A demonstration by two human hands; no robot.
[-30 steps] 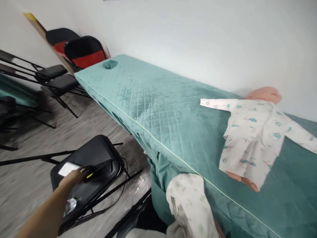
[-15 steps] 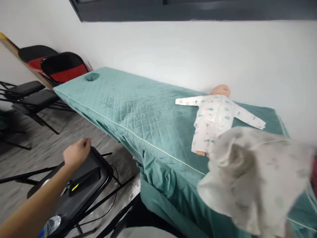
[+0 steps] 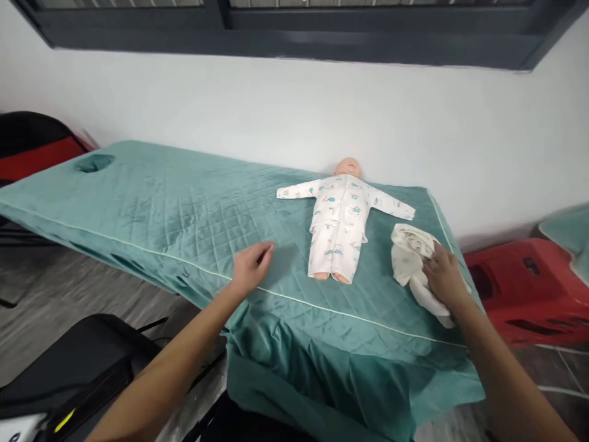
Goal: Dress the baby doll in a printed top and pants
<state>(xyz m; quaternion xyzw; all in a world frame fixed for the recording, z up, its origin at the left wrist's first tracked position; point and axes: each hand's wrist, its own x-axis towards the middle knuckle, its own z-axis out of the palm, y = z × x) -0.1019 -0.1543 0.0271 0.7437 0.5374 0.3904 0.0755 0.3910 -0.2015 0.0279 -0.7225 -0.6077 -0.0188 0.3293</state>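
Observation:
A baby doll (image 3: 341, 215) in a white printed top and trousers lies on its back on the green quilted bed cover (image 3: 184, 227), arms spread, head by the wall. To its right sits a crumpled cream cloth (image 3: 407, 261) with a faint print; folds hide its shape. My right hand (image 3: 444, 273) rests on this cloth, fingers bent into it. Over the bed's front edge, left of the doll's legs, my left hand (image 3: 252, 265) is loosely curled, thumb near the index finger, with nothing visible in it.
A black folding chair (image 3: 78, 356) stands at the lower left, with a dark flat item on its seat. Red plastic stools (image 3: 529, 288) are beyond the bed's right end. Green fabric (image 3: 322, 374) hangs over the front edge. The bed has a face hole (image 3: 94, 162).
The cream cloth has come down from the air near my right side onto the bed beside the doll. My left hand has moved right, from above the chair to the bed. The view has turned right.

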